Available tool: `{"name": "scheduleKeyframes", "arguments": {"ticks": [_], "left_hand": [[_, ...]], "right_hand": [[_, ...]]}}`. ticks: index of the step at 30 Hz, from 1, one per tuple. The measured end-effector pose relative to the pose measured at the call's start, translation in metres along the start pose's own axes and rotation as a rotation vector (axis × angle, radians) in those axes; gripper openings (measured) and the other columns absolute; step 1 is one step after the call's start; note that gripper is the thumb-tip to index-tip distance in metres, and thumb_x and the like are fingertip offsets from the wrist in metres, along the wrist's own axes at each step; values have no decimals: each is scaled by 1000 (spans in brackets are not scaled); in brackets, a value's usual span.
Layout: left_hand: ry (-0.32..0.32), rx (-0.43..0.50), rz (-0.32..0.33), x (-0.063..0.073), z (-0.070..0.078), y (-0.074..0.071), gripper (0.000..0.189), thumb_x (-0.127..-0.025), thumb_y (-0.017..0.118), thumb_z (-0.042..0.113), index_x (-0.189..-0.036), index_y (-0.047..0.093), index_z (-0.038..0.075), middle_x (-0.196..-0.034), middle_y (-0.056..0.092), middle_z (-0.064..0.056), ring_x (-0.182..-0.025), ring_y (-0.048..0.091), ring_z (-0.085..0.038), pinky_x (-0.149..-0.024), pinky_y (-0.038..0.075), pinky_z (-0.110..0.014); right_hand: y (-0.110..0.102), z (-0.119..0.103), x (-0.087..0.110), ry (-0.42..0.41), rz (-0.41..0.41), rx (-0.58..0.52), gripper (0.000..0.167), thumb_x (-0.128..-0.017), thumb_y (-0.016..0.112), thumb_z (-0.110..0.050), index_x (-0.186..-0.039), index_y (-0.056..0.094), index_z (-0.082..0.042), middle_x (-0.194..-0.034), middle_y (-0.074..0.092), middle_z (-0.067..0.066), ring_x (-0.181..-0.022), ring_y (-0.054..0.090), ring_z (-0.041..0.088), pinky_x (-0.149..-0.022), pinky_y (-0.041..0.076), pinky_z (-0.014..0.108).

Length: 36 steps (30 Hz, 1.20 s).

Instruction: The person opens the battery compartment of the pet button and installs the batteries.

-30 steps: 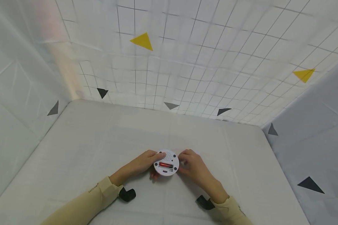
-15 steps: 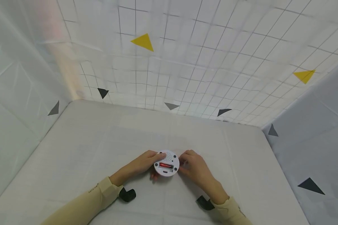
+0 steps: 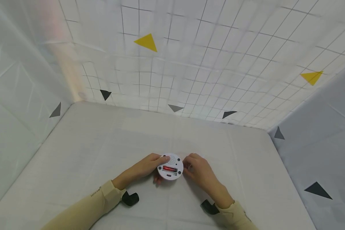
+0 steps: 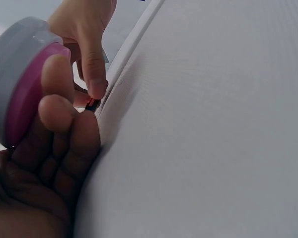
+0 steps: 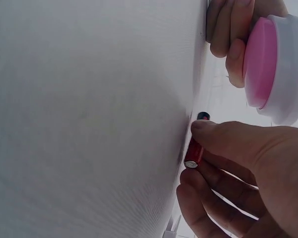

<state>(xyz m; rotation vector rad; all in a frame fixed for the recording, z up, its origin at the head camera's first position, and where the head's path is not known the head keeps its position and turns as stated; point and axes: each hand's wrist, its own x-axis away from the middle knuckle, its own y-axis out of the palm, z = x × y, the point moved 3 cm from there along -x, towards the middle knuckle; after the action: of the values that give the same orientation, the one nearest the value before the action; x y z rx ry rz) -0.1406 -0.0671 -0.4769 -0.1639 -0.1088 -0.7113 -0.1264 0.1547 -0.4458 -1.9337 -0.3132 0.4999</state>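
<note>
My left hand (image 3: 145, 166) grips a round white device (image 3: 175, 162), thumb across its back and fingers curled underneath. Speaker holes, small dark feet and an open battery compartment show on the upturned back. A red battery (image 3: 169, 169) lies in the compartment. Underneath is a pink dome (image 5: 260, 62), seen in both wrist views. Close to the device's right edge, my right hand (image 3: 200, 172) pinches a second red battery (image 5: 194, 151) between thumb and fingers. This battery has a dark end, and its silver end shows in the right wrist view.
Both hands work low over a table with a white cover (image 3: 132, 127). White sheets surround it; the back one (image 3: 187, 57) has a grid and coloured triangles. A black wrist mount (image 3: 130, 199) hangs by the left cuff, another (image 3: 209, 207) by the right.
</note>
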Motion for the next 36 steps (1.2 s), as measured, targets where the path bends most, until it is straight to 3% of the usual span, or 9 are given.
{"name": "scheduleKeyframes", "arguments": {"ticks": [11,28,36], "left_hand": [[-13,-12,10,0,-1,0,49,-112,46,45,-106,75,7,-69,72,-14,-55,62,-19,-56,51,-26],[8,6,-3,0,0,0,50,-113,44,44,-104,75,6,-67,72,-13,-54,62,-19,-54,51,-26],[-5,6,1,-1,-2,0,50,-112,46,46,-108,75,6,-69,72,-14,-55,62,-19,-55,51,-26]], "right_hand": [[-4,2,-2,96,52,-44,19,-89,86,-13,-99,71,-19,-90,70,-9,-84,63,5,-76,57,27],[-21,-10,1,-55,265,-177,20,-90,86,-12,-104,72,-15,-95,73,-6,-82,66,7,-66,59,28],[-29,-19,4,-20,296,-189,24,-88,88,-12,-106,73,-16,-97,74,-5,-84,69,9,-67,61,30]]}}
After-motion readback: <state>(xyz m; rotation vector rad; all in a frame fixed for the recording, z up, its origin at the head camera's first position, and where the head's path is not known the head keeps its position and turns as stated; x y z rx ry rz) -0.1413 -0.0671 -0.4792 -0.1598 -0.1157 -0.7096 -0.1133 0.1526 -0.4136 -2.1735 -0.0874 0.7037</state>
